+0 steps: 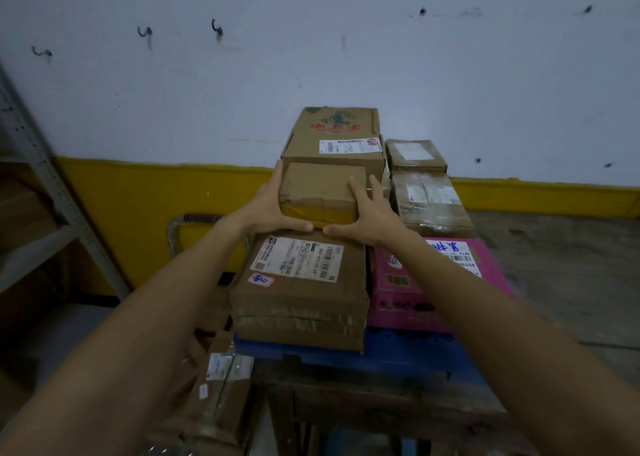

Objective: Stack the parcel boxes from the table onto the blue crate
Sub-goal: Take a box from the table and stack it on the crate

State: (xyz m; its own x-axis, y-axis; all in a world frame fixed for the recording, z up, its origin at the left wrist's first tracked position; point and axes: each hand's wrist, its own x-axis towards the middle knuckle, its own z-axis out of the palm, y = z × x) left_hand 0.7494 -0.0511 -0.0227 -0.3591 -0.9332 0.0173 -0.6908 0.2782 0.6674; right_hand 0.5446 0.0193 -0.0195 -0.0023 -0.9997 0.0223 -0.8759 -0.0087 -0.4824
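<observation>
Clamped from both sides, the grip of left hand (268,209) and right hand (372,213) holds the small brown box (320,183) just over the labelled parcel (301,293) on the blue crate (398,351), long axis lying across.

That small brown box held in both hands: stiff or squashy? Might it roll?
Probably stiff: the small brown box holds its shape between the left hand and right hand. Its taped front looks dented, so perhaps soft there. Flat-sided, unlikely to roll.
</observation>
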